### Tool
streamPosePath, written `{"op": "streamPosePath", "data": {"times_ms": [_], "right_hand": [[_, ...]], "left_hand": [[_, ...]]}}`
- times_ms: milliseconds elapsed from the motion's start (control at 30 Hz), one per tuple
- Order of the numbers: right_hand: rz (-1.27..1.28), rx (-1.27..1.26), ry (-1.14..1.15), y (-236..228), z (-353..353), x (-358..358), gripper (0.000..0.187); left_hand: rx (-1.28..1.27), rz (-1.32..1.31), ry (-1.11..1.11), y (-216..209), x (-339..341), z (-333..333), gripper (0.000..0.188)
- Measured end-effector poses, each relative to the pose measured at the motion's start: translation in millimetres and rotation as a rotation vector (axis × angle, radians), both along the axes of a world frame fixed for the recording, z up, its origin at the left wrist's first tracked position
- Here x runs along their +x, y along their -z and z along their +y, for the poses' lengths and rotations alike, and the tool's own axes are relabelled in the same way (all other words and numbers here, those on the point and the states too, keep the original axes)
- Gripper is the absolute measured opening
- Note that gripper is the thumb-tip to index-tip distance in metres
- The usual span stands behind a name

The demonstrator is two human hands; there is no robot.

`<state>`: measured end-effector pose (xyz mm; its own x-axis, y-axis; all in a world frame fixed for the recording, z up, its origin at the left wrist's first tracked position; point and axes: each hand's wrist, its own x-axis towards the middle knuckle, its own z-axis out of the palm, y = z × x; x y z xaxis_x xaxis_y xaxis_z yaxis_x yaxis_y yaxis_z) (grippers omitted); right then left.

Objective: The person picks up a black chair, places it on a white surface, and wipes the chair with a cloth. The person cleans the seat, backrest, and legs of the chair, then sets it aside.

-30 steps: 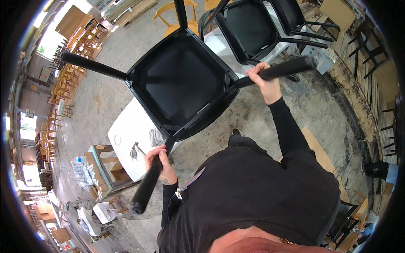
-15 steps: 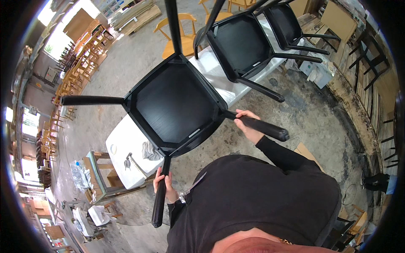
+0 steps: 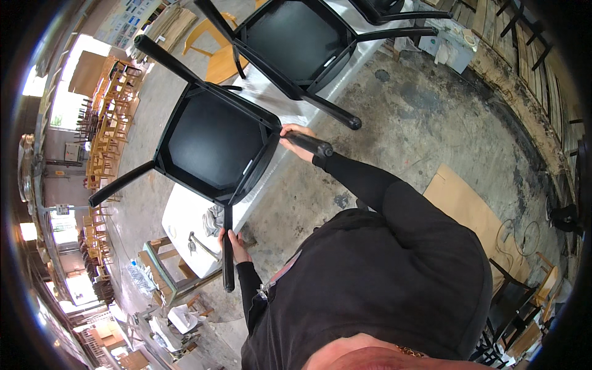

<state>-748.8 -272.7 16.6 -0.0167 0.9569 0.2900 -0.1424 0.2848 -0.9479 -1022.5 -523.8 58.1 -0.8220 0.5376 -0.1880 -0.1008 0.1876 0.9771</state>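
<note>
A black wooden chair (image 3: 213,139) is upside down in front of me, its seat underside facing up and its legs pointing outward. My left hand (image 3: 237,245) is wrapped around the near left leg, below the seat corner. With my right hand (image 3: 299,142) I grip the near right leg close to where it joins the seat. The chair is over a long white-covered table (image 3: 262,179); whether it rests on the surface I cannot tell. Beside it, a second upturned black chair (image 3: 296,43) lies on the table.
A grey cloth (image 3: 214,219) and a hammer-like tool (image 3: 203,243) lie on the table's near left end. A wooden-framed stand (image 3: 163,271) is left of it. Behind is a yellow wooden chair (image 3: 216,52). Cardboard (image 3: 462,216) lies on the floor at right.
The held chair has moved left and farther over the table, with both hands still on its legs. My view has shifted, and my right arm reaches out more.
</note>
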Motion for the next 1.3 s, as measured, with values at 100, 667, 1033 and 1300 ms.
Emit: {"op": "streamPosePath", "data": {"times_ms": [100, 667, 1033, 1300], "right_hand": [[0.036, -0.031, -0.110, 9.0, 14.4, 2.8, 0.023], [-0.161, -0.013, -0.318, 20.8, 21.2, 23.4, 0.039], [-0.267, -0.025, -0.270, -12.6, -10.3, 48.6, 0.040], [-0.230, -0.269, -0.221, 7.0, -10.6, 39.8, 0.041]], "left_hand": [[0.071, 0.024, 0.040, 7.4, 5.0, 12.1, 0.034], [0.030, -0.104, 0.037, 57.9, -5.0, 8.9, 0.053], [0.898, -1.471, 0.219, 17.8, -8.3, -53.9, 0.060], [0.041, -0.765, 0.151, 49.2, -56.5, -54.5, 0.051]]}}
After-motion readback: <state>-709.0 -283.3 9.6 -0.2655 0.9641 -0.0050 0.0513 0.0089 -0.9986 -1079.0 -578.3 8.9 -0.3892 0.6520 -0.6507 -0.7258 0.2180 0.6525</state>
